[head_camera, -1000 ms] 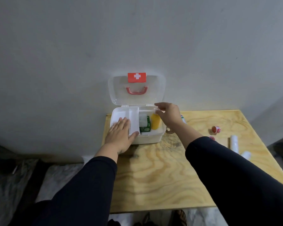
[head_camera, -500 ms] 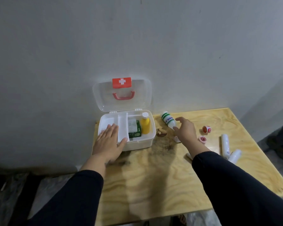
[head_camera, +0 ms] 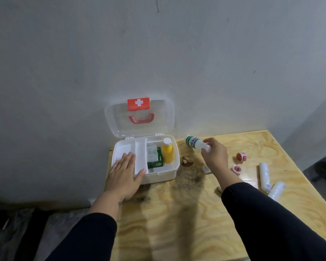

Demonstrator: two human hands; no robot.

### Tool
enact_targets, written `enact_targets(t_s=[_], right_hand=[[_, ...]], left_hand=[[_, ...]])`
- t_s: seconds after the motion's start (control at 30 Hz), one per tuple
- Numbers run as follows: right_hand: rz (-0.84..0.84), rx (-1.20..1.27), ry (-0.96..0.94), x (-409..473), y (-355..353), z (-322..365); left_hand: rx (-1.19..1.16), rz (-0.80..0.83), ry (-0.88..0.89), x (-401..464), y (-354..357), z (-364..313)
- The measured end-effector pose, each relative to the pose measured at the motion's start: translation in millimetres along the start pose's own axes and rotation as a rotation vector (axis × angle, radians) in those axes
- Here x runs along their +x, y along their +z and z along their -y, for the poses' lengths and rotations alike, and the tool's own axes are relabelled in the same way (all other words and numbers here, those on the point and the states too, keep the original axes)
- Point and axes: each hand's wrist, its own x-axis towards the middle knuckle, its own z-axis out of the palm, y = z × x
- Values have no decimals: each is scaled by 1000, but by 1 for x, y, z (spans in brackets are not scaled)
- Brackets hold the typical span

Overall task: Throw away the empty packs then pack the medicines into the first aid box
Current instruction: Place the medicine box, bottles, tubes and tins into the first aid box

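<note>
White-green bottle [head_camera: 193, 141] now lifted, right hand [head_camera: 214, 154] gripping | left hand [head_camera: 123, 171] flat, unmoved

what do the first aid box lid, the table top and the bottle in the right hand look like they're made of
First aid box lid: clear glossy plastic, most likely; the wall shows through it.
Table top: unpainted plywood by the look of it, with swirling grain and dark stains.
Bottle in the right hand: white opaque plastic, probably, with a green printed label.
</note>
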Motion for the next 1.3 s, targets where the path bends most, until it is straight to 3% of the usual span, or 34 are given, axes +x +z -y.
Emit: enact_targets(t_s=[0.43,0.6,0.9,1.3], right_hand=[[-98,81,-246,5,-67,69],[-62,126,-343,-15,-77,108],[146,11,-436,-54,-26,110],[183,-174,-453,-73,21,81]], left_hand=[[-23,-11,10,1,1,1],[-4,-42,29,2,2,3],[-10,-72,38,0,1,2],[0,-39,26,2,4,4]])
